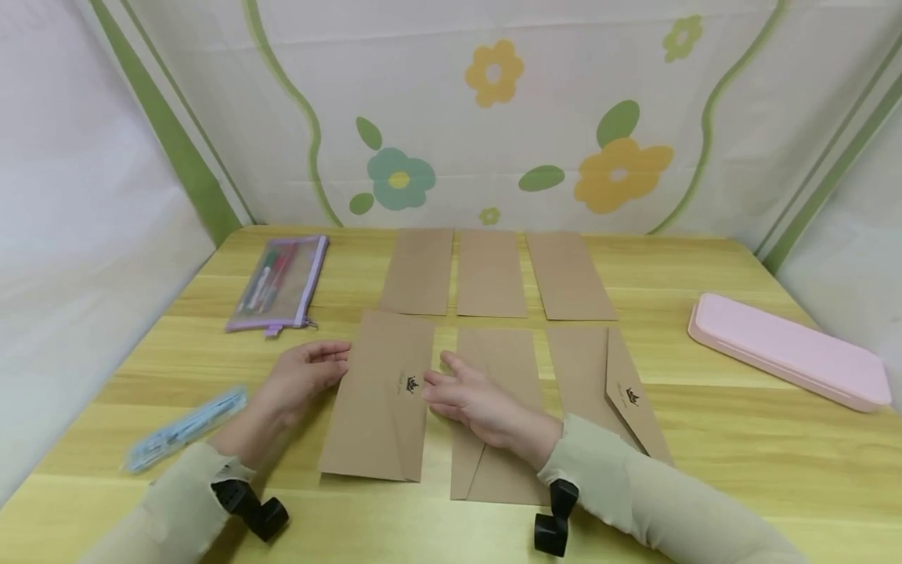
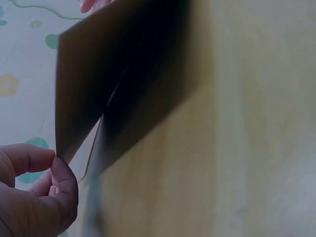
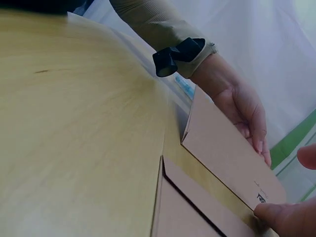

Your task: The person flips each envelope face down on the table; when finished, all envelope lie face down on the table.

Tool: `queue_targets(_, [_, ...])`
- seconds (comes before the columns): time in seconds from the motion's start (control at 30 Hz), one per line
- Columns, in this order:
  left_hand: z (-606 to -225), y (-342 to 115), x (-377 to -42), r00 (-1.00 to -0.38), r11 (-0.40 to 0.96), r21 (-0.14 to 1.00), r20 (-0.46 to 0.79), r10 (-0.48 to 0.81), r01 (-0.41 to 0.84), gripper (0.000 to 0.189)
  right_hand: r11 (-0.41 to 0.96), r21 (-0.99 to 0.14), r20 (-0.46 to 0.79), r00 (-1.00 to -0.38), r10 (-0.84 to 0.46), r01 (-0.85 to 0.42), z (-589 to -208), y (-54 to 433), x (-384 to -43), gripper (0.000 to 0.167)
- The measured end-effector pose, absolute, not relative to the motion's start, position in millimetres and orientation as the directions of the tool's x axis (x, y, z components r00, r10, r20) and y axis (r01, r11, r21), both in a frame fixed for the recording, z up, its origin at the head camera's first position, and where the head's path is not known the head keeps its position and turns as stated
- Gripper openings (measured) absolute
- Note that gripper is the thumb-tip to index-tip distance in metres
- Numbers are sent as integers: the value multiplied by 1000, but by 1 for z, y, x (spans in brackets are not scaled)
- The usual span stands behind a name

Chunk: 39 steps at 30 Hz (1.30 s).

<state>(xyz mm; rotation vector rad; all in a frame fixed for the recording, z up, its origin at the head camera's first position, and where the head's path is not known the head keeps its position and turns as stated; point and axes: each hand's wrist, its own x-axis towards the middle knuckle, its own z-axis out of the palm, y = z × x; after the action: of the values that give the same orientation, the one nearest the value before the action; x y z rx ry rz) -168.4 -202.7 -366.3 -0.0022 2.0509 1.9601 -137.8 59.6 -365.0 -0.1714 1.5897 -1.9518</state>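
My left hand pinches the left long edge of a brown paper envelope between thumb and fingertips. This envelope, printed with a small black crown, tilts with its left side lifted off the table; its shadowed underside shows in the left wrist view. My right hand is at its right edge with fingers spread. In the right wrist view one fingertip touches the edge beside the crown. Under the right hand lies a second envelope, partly covered by it. Another envelope with a crown-printed flap lies right of that.
Three more brown envelopes, left, middle and right, form a back row. A purple-edged mesh pouch of pens lies back left, a blue packet front left. A pink case sits at the right.
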Motion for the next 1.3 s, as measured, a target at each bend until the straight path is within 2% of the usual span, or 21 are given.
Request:
queue_targets(0.27, [-351, -215, -168, -956, 45, 989, -151, 250, -144, 46, -142, -912, -262, -815, -517, 384, -366, 42, -139, 84])
queue_targets(0.57, [-326, -206, -169, -954, 2, 992, -120, 273, -124, 23, -208, -906, -238, -851, -468, 368, -370, 25, -138, 81])
queue_targets(0.87, [-315, -176, -172, -960, 16, 996, -84, 269, -82, 29, -252, -911, -214, -897, -388, 326, -375, 16, -137, 69])
queue_targets(1.3, [-317, -158, -165, -986, 73, 997, -11, 169, 2, 37, -216, -923, -215, -894, -394, 317, -373, 12, -139, 62])
